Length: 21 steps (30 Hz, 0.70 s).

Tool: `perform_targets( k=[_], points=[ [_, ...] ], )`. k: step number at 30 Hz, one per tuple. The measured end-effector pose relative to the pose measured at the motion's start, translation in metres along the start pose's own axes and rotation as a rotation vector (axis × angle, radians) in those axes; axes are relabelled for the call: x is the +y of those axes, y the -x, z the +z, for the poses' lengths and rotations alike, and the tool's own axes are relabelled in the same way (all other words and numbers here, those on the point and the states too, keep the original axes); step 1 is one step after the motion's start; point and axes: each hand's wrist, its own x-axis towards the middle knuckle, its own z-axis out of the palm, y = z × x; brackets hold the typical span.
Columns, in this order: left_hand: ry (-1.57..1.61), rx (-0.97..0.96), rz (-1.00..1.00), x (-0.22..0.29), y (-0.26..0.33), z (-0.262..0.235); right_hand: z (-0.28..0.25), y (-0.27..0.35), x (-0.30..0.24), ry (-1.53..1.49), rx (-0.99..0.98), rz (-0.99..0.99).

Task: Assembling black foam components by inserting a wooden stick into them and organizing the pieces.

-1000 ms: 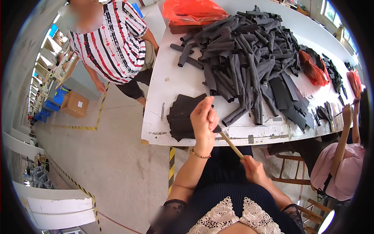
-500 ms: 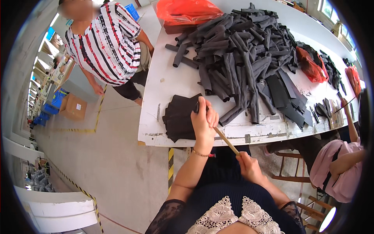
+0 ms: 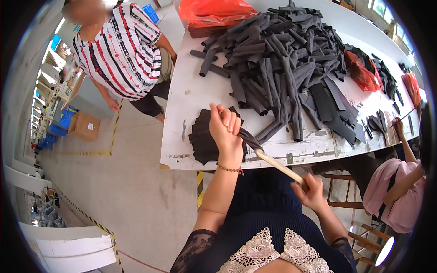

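My left hand (image 3: pixel 226 129) is closed around a dark fabric tube (image 3: pixel 249 138) above the near edge of the table. The tube looks twisted, and its lower end fits over the tip of a pale wooden stick (image 3: pixel 278 166). My right hand (image 3: pixel 311 189) grips the other end of that stick, in front of the table edge. Partly behind my left hand lies a fanned stack of flat black fabric pieces (image 3: pixel 203 139). Farther back a big heap of dark grey fabric tubes (image 3: pixel 277 63) covers much of the white table (image 3: pixel 180 109).
A red plastic bag (image 3: pixel 216 12) sits at the far left of the table, another red bag (image 3: pixel 363 73) to the right. Flat dark strips (image 3: pixel 337 111) lie right of the heap. One person (image 3: pixel 123 54) stands at left; another in pink (image 3: pixel 400 195) sits at right.
My hands have moved apart, the left going left and the right going right. The dark tube now shows between my left hand and the stick.
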Motion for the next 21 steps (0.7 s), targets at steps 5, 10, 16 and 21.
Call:
perform_targets(
  k=[5,10,16,21],
  points=[
    [-0.068,0.129,-0.084,-0.026,0.023,0.003,0.058,-0.093,-0.042,-0.369,0.221,-0.104],
    [-0.03,0.075,0.007,0.009,0.011,-0.001,0.026,-0.083,-0.057,-0.686,-0.392,-0.06],
    [-0.577,-0.569,0.334,0.018,0.024,0.006,-0.019,-0.109,-0.062,-0.565,-0.173,0.209],
    [-0.664,-0.462,-0.001,0.001,0.049,0.003,-0.003,-0.156,-0.063,-0.854,0.012,0.037]
  ],
)
